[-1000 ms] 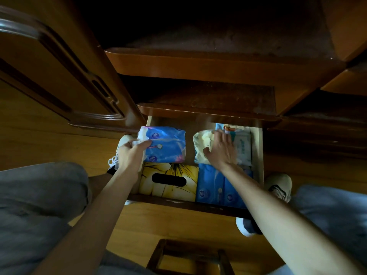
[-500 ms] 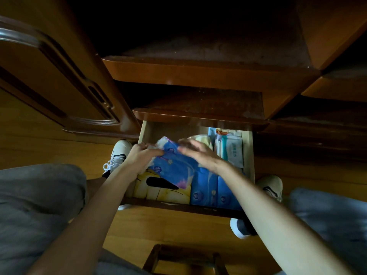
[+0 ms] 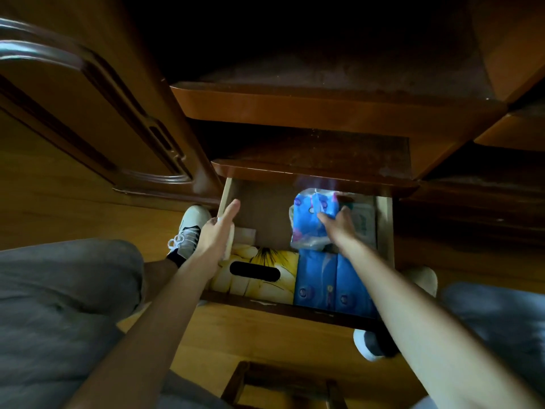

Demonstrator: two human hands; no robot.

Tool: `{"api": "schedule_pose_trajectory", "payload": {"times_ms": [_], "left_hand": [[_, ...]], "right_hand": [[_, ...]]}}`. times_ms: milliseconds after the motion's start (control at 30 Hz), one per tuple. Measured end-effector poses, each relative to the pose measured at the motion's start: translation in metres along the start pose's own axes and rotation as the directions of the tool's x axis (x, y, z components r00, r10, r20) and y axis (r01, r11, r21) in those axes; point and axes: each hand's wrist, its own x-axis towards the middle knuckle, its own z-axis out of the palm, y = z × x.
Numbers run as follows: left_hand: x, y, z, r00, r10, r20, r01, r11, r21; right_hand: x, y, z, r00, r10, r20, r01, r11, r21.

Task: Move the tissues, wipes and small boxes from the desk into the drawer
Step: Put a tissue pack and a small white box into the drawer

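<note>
Open drawer (image 3: 385, 231): one, pulled out under the desk.

Contents, counted:
- Yellow tissue box (image 3: 259, 274) with dark oval slot: one, at the front left.
- Blue tissue packs (image 3: 330, 281), side by side at the front right: two.
- Blue soft pack (image 3: 308, 219), lying at the back right: one.
- Pale wipes pack (image 3: 364, 222), partly hidden at the far right: one visible; anything beneath cannot be counted.
- Small pale box (image 3: 244, 235) by the left wall: one, partly hidden.

Hands over the drawer: two, a left hand (image 3: 216, 234) and a right hand (image 3: 339, 222).

Shoes on the floor: two, one (image 3: 190, 228) on each side (image 3: 421, 278).
</note>
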Motion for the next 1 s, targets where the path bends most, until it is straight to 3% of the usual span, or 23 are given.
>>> {"api": "schedule_pose_trajectory", "payload": {"times_ms": [100, 200, 300, 400, 467, 533, 633, 700, 767, 800, 867, 933, 1000], "left_hand": [[0.006, 0.0, -0.006, 0.999, -0.039, -0.012, 0.037, 0.994, -0.102], [0.01, -0.001, -0.009, 0.997, -0.073, -0.019, 0.069, 0.984, -0.166], [0.016, -0.003, -0.008, 0.995, -0.089, 0.038, 0.094, 0.983, -0.158], [0.023, -0.005, -0.005, 0.998, -0.059, 0.037, 0.062, 0.995, -0.082], [0.024, -0.006, -0.002, 0.998, -0.009, 0.068, 0.013, 0.998, -0.062], [0.021, -0.008, -0.001, 0.995, 0.02, 0.101, -0.014, 0.998, -0.057], [0.019, -0.009, -0.002, 0.991, 0.06, 0.122, -0.047, 0.993, -0.106], [0.019, -0.009, -0.003, 0.987, 0.085, 0.134, -0.059, 0.98, -0.188], [0.02, -0.012, -0.002, 0.986, 0.089, 0.143, -0.047, 0.96, -0.278], [0.02, -0.013, -0.001, 0.984, 0.088, 0.156, -0.036, 0.95, -0.311], [0.022, -0.017, 0.004, 0.978, 0.094, 0.187, -0.03, 0.947, -0.319], [0.025, -0.021, 0.006, 0.98, 0.105, 0.171, -0.057, 0.962, -0.266], [0.03, -0.025, 0.005, 0.974, 0.208, 0.094, -0.209, 0.978, 0.003]], "right_hand": [[0.0, 0.001, 0.013, 0.977, -0.201, -0.065, 0.176, 0.946, -0.272], [-0.002, 0.017, 0.02, 0.92, -0.391, -0.023, 0.292, 0.725, -0.623], [0.001, 0.029, 0.026, 0.933, -0.341, 0.115, 0.301, 0.565, -0.768], [0.003, 0.03, 0.028, 0.931, -0.333, 0.149, 0.298, 0.462, -0.835], [0.001, 0.026, 0.025, 0.936, -0.325, 0.134, 0.292, 0.506, -0.811], [-0.006, 0.021, 0.022, 0.905, -0.424, 0.035, 0.308, 0.595, -0.742], [-0.026, 0.005, 0.024, 0.749, -0.654, -0.106, 0.449, 0.618, -0.645], [-0.041, -0.012, 0.034, 0.632, -0.773, -0.063, 0.615, 0.549, -0.567], [-0.056, -0.033, 0.047, 0.583, -0.811, 0.05, 0.741, 0.506, -0.441], [-0.064, -0.043, 0.054, 0.632, -0.762, 0.143, 0.754, 0.562, -0.339], [-0.072, -0.058, 0.065, 0.763, -0.498, 0.413, 0.611, 0.764, -0.208], [-0.07, -0.06, 0.07, 0.77, -0.325, 0.549, 0.5, 0.842, -0.202], [-0.061, -0.057, 0.069, 0.768, -0.335, 0.546, 0.504, 0.842, -0.192]]}}
